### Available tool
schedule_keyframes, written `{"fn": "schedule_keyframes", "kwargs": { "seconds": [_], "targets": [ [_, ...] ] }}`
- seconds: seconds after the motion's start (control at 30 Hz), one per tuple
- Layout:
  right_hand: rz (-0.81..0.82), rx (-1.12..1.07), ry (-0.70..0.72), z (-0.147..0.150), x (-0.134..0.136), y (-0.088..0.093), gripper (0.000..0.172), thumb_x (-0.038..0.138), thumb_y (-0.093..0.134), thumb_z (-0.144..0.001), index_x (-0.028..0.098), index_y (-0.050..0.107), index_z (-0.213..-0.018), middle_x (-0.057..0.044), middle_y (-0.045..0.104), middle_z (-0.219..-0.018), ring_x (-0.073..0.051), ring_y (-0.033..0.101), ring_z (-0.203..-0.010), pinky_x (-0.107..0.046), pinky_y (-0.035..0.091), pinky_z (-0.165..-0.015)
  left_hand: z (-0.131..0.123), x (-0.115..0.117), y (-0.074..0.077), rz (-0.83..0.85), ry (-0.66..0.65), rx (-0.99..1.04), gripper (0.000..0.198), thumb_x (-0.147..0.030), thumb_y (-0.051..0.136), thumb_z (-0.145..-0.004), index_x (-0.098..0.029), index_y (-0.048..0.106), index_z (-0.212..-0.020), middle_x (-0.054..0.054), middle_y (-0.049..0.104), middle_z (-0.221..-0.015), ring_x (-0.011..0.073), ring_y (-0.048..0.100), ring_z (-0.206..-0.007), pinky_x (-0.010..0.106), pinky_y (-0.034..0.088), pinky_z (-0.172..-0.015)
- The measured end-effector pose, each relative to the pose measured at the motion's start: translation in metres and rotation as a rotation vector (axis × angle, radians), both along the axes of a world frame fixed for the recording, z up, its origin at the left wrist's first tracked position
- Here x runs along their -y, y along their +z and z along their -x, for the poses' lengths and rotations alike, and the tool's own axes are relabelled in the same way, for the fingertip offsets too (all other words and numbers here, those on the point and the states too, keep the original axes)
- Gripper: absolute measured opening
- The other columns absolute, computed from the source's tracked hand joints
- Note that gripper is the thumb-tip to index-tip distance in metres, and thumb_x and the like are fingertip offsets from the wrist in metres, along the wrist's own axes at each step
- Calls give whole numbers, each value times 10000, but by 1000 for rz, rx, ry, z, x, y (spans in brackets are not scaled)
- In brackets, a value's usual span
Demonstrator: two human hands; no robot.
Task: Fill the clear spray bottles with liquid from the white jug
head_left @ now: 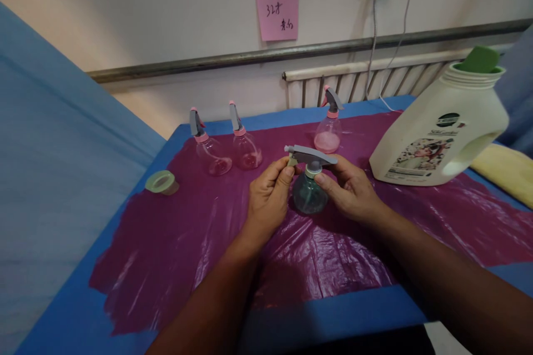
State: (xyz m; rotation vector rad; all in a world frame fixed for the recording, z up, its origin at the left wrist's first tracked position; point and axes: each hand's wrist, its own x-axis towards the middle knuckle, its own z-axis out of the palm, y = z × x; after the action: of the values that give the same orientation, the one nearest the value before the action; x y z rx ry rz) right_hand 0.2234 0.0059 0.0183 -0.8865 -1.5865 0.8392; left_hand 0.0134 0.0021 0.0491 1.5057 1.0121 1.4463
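Between my two hands is a green-tinted spray bottle [310, 195] with a grey spray head and a pale green collar, standing nearly upright over the purple plastic sheet [200, 255]. My left hand [271, 191] pinches the pale trigger at the nozzle end. The thumb and fingers of my right hand [352, 186] close around the collar below the back of the head. Behind them stands a clear spray bottle [327, 138] with a pink collar and pinkish contents. Two similar spray bottles, one on the left [212, 158] and one beside it [247, 151], stand further left.
A small pale green cup [162, 183] sits at the left. The large cream jug [437, 127], with a green piece in its mouth, stands at the right beside a yellow cloth [506, 172]. Cables [375, 44] hang from a wall socket. A blue curtain [62, 138] borders the left.
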Motion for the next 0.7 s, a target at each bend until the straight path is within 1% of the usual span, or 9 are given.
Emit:
{"fn": "schedule_keyframes", "kwargs": {
  "seconds": [0.07,0.13,0.2,0.27,0.37,0.6,0.7],
  "targets": [
    [11,-24,-9,1,-1,-4,384,512,805,-1079,298,752,-1393,-74,823,-1395,-283,767,-1319,-488,581,-1206,1,0,0,-8,0,-16,287,-436,771,-1110,-251,894,-1291,67,900,-1137,242,818,-1051,373,641,-981],
    [7,-43,18,1,-1,-5,429,497,834,-1060,308,728,-1430,-76,809,-1436,-280,757,-1345,-487,575,-1217,1,0,0,-14,-2,-26,298,-443,765,-1115,-248,892,-1301,67,899,-1142,238,817,-1049,363,633,-974],
    [-7,-45,63,0,1,-2,482,486,813,-1077,317,698,-1514,-79,792,-1494,-280,742,-1388,-495,556,-1252,2,0,-1,-11,-3,-30,307,-443,763,-1117,-244,888,-1314,65,896,-1126,228,809,-1019,347,628,-936],
    [-1,-11,87,-1,3,2,471,494,735,-1126,316,698,-1560,-82,792,-1510,-284,745,-1390,-505,558,-1252,2,-1,-1,-8,-2,-28,303,-437,766,-1114,-244,888,-1313,64,892,-1108,223,803,-1002,345,628,-925],
    [29,41,54,-2,5,6,425,528,646,-1167,297,757,-1507,-88,825,-1443,-295,779,-1306,-514,600,-1178,1,0,-1,-6,7,-13,284,-434,776,-1106,-253,894,-1290,61,889,-1098,232,804,-1022,363,634,-957],
    [5,-43,20,3,2,5,342,518,733,-1122,280,776,-1364,-70,841,-1342,-268,772,-1269,-475,594,-1170,0,-1,-1,9,18,-2,257,-435,799,-1088,-259,900,-1245,54,883,-1082,220,789,-991,350,628,-921],
    [6,-42,36,2,3,6,413,532,735,-1117,288,744,-1450,-81,824,-1409,-278,762,-1313,-483,585,-1197,1,-1,0,13,16,-7,251,-429,797,-1089,-259,901,-1241,56,884,-1091,227,791,-1001,359,629,-930]
  ]
}}
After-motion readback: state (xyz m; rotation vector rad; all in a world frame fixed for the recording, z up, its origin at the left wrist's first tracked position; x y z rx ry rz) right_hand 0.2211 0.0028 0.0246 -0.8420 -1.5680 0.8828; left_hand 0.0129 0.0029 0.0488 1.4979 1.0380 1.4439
